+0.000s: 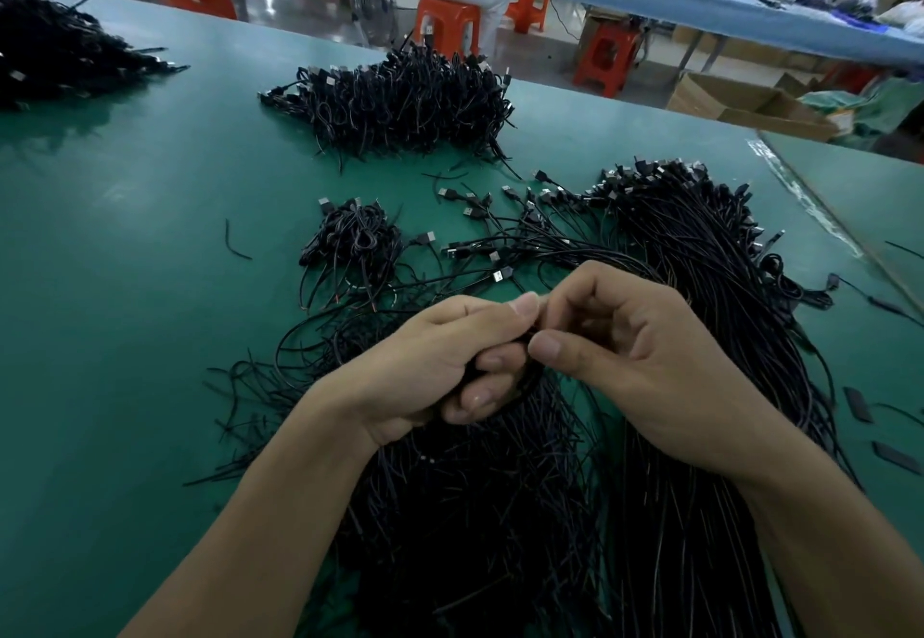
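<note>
The fingers [492,361] of the left hand [430,362] are curled tight round a small coil of cable [532,377], with the thumb pressed on top. The right hand [645,362] meets it from the other side, its thumb and bent forefinger pinching the same coil, so the coil sits between the two hands, just above the table and over the near heap.

The green table [125,287] fills most of the view. On its right side lies a long sheaf of straight black cables [700,297], plugs at the far end. Under the wrists spreads a tangled heap of cables [475,512]. Farther back sits a bushy pile of coiled cables [410,102], and another dark pile [60,47] lies at the far left corner. Beyond the table stand orange stools [607,57], a floor fan [372,2] and an open cardboard box [740,104].

Between the piles rests a small knotted bundle [355,242], and beside it loose cables with plugs [500,237] fan out. A short cable scrap [237,242] lies alone to the left. Two flat black strips [857,402] lie near the right edge.
</note>
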`<move>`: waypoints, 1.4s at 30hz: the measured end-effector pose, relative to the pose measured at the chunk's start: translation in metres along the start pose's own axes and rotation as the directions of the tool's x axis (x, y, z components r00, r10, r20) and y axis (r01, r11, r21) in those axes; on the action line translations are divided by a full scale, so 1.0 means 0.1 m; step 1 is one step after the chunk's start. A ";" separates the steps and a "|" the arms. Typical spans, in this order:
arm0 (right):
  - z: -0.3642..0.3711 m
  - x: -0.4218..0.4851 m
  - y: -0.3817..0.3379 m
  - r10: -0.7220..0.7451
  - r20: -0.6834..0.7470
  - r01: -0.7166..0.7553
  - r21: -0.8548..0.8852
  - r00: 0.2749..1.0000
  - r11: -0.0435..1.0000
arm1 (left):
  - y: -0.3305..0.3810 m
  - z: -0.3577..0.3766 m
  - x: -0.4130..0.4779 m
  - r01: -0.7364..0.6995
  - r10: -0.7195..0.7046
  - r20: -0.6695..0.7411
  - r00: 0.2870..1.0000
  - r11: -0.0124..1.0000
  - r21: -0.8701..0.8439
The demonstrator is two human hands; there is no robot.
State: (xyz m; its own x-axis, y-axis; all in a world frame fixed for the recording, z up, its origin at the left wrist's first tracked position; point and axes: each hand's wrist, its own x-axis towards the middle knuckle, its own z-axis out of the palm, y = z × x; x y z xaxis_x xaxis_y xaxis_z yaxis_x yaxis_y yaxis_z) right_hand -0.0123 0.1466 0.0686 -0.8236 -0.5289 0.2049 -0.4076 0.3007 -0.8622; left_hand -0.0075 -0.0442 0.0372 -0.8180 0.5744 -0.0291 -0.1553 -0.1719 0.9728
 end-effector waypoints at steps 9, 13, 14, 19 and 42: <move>0.10 -0.06 0.00 -0.089 -0.121 0.038 -0.376 0.989 0.926 | -0.08 0.09 0.11 0.077 -0.036 -0.269 0.963 0.987 0.143; 0.21 -0.06 -0.03 -0.167 -0.132 0.101 -0.405 0.977 0.909 | -0.09 0.12 0.13 0.104 -0.116 -0.287 0.951 0.993 -0.059; 0.23 -0.05 -0.03 -0.192 -0.139 0.121 -0.407 0.972 0.905 | -0.09 0.15 0.13 0.101 -0.135 -0.245 0.960 0.984 -0.146; 0.24 -0.02 -0.02 -0.292 -0.213 0.179 -0.429 0.932 0.885 | -0.09 0.17 0.10 0.121 -0.137 -0.070 0.988 0.973 -0.198; 0.33 -0.09 0.40 0.411 -0.069 -0.379 -0.546 0.909 0.747 | -0.21 -0.18 0.20 -0.048 0.327 -0.658 0.678 0.913 0.404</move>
State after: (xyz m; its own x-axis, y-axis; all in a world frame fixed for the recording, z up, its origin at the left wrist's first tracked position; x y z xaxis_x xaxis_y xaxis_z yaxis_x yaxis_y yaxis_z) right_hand -0.0078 0.1369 0.0172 -0.9433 -0.3025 -0.1365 -0.2075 0.8586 -0.4687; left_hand -0.0299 -0.0434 0.0117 -0.9700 -0.1934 0.1471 0.1214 0.1387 0.9829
